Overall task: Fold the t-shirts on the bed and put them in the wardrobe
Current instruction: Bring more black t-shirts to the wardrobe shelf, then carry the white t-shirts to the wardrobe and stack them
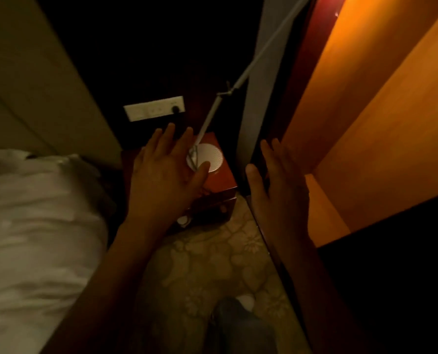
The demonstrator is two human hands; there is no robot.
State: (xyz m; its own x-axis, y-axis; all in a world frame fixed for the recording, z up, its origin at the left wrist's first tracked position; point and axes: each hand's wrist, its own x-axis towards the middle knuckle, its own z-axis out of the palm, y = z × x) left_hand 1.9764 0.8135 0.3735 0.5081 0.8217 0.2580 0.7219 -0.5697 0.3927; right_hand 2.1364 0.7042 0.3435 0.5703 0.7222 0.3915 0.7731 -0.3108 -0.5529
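though both spread, hands (167, 172) empty

Two empty hands (165, 172) beside wardrobe (381, 129)

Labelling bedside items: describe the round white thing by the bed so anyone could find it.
Start at the white bed on the left; in the gap between it and the orange-lit wardrobe stands a reddish nightstand. The round white disc sits on its top, just past the left hand. It is the only pale, circular, finely ribbed thing there.
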